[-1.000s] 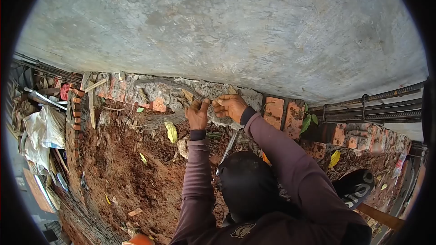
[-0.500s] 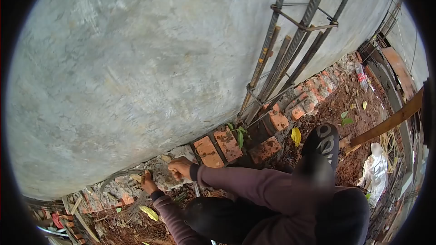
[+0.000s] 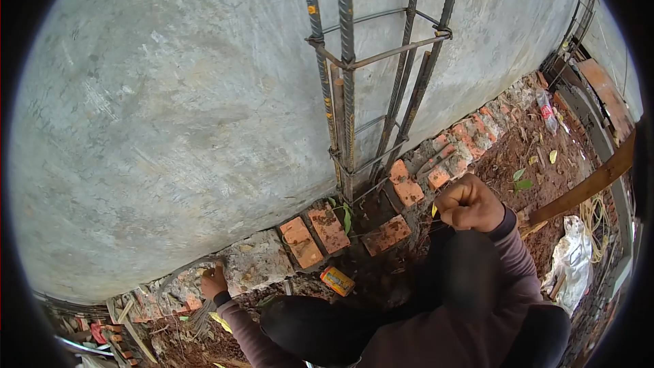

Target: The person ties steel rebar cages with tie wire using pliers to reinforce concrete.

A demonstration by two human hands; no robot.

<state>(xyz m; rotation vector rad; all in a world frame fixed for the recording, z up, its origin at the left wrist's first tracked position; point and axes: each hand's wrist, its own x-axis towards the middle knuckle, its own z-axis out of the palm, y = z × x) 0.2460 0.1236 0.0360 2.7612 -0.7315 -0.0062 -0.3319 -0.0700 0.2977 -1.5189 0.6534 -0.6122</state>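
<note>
Both hands are closed. The left hand (image 3: 214, 281) grips a bundle of thin grey binding wire (image 3: 203, 311) at the near left, low against the foot of the grey concrete wall (image 3: 170, 95), just beside broken rubble. The right hand (image 3: 470, 203) is clenched in a tight fist, well apart at the right, near the row of orange bricks (image 3: 327, 228). Whether a single strand runs from it is too fine to tell.

A cage of ribbed steel bars (image 3: 347, 95) stands upright against the wall, farther off and between the two hands. A small yellow-orange packet (image 3: 338, 281) lies on the ground near the bricks.

The wire looks light, springy and easily kinked. Loose strands would likely splay and snag, so it seems best gripped firmly around the gathered middle, with single strands pinched close to their ends.
</note>
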